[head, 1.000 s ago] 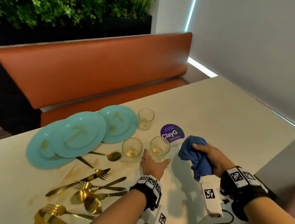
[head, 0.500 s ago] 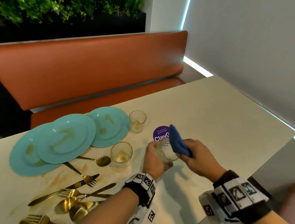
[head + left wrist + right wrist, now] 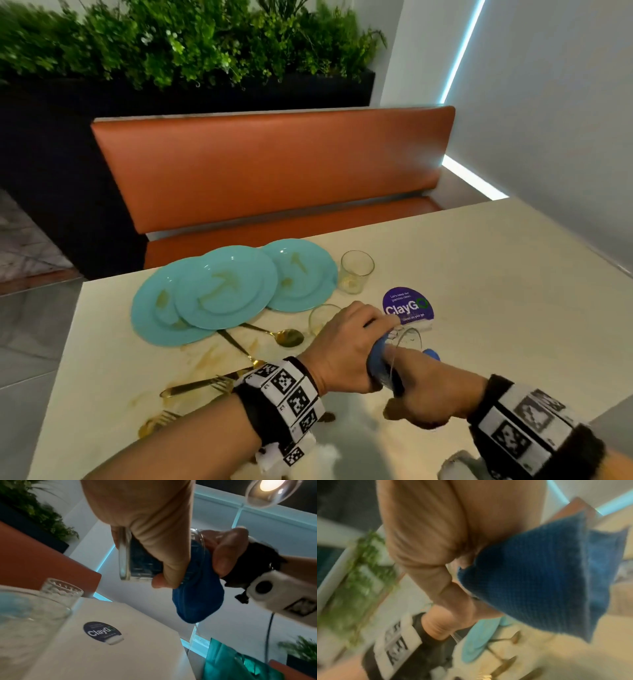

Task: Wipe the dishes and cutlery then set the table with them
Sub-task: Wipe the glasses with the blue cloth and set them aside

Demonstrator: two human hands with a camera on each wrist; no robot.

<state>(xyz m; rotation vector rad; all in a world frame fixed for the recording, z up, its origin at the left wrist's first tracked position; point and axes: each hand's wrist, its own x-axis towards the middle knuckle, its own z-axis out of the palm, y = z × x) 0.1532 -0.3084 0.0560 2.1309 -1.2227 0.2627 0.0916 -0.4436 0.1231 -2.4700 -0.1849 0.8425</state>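
My left hand (image 3: 346,342) grips a clear glass (image 3: 406,339) above the table's near edge, tipped on its side with the mouth toward my right hand (image 3: 424,390). That hand holds a blue cloth (image 3: 376,359) and has it stuffed into the glass. In the left wrist view the glass (image 3: 137,561) has the blue cloth (image 3: 197,601) filling it and bulging out of its mouth, with the right hand's fingers (image 3: 228,551) at the rim. The right wrist view is blurred and shows mostly the cloth (image 3: 539,581).
Three soiled turquoise plates (image 3: 222,291) overlap at the far left of the cream table (image 3: 496,291). Two more glasses (image 3: 356,270) (image 3: 322,318) stand nearby. Gold cutlery (image 3: 205,383) and a spoon (image 3: 287,337) lie on a stained patch. A purple ClayGo sticker (image 3: 407,305) and an orange bench (image 3: 274,171) lie beyond.
My left hand took a glass off the table and lifted it. My right hand brought the blue cloth over and pushed it into the glass, which is now tipped sideways.
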